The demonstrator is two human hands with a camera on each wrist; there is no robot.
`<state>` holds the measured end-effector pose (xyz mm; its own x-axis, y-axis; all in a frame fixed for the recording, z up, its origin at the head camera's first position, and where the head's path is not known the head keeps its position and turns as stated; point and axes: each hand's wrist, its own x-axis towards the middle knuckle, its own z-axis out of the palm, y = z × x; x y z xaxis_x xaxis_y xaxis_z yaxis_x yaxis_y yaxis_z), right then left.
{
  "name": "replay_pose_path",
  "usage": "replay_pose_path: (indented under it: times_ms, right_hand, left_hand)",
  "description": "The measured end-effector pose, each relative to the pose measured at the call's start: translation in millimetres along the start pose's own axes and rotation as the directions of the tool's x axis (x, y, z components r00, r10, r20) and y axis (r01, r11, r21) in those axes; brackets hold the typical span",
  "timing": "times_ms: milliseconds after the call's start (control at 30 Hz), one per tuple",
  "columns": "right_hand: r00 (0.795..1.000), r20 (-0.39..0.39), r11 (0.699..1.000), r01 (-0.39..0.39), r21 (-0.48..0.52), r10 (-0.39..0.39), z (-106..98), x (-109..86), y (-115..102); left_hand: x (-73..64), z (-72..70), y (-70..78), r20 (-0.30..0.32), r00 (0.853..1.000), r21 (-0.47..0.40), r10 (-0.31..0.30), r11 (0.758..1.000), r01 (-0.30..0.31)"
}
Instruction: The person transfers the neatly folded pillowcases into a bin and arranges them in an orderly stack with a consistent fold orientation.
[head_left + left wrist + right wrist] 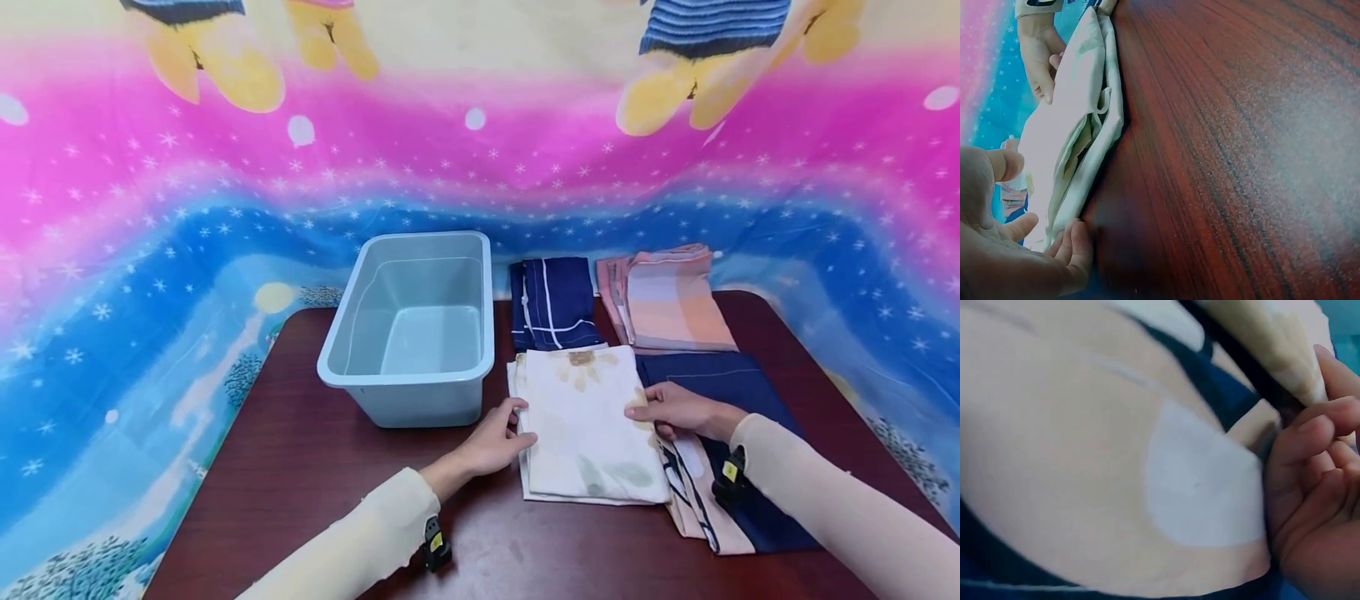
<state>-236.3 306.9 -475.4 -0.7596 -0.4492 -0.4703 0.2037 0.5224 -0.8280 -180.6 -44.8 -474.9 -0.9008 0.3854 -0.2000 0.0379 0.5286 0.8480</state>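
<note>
A light-blue rectangular plastic tub [416,379] stands on the reddish-brown table [285,433]. To its right, the left hand [491,440], fingers apart, touches the left edge of a folded white floral cloth [585,425]; the right hand [686,411] pinches the cloth's right edge above navy-blue fabric [738,387].

- Dark reddish-brown table [300,483] with rounded back corners and a streaked, wood-look top that catches some glare.
- Pale blue rectangular plastic basin [420,406], upright, toward the back left.
- Small navy folded cloth [570,296] with white lines, just right of the basin at the back.
- Pink-and-peach folded cloth [667,296], at the back right.
- White folded cloth [577,425] printed with tan and green flowers, front centre, its layers slightly parted at one edge.
- Larger navy cloth [727,375] at right, showing a peach patterned section, partly covered by the white one.
</note>
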Motion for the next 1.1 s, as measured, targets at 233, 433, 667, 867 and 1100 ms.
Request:
replay_pose_path:
  times_ms: [233, 433, 667, 867, 1100]
  right_hand:
    - [0.999, -0.033, 1.000, -0.012, 0.021, 0.012, -1, 2.4, 8]
    - [0.998, -0.024, 0.998, -0.051, 0.046, 0.052, -3, 3.6, 9]
    - [0.998, -0.021, 0.996, -0.061, 0.064, 0.062, -3, 3.2, 8]
    - [0.998, -0.018, 0.997, -0.058, 0.057, 0.059, -1, 4.5, 9]
    - [0.999, -0.010, 0.997, -0.046, 0.055, 0.047, -1, 4.4, 10]
  left_hand:
    - [-0.4, 1.4, -1.0, -0.005, 1.000, -0.037, -0.010, 0.999, 0.010]
    - [0.6, 2.3, 0.4, -0.047, 0.996, -0.134, -0.070, 0.989, 0.063]
    - [10.0, 1.0, 9.2, 0.064, 0.970, -0.495, -0.233, 0.837, 0.234]
    - [20.2, 8.2, 11.5, 0.099, 0.971, -0.568, -0.220, 0.789, 0.236]
    - [26.3, 15.1, 8.0, 0.096, 0.979, -0.565, -0.182, 0.800, 0.204]
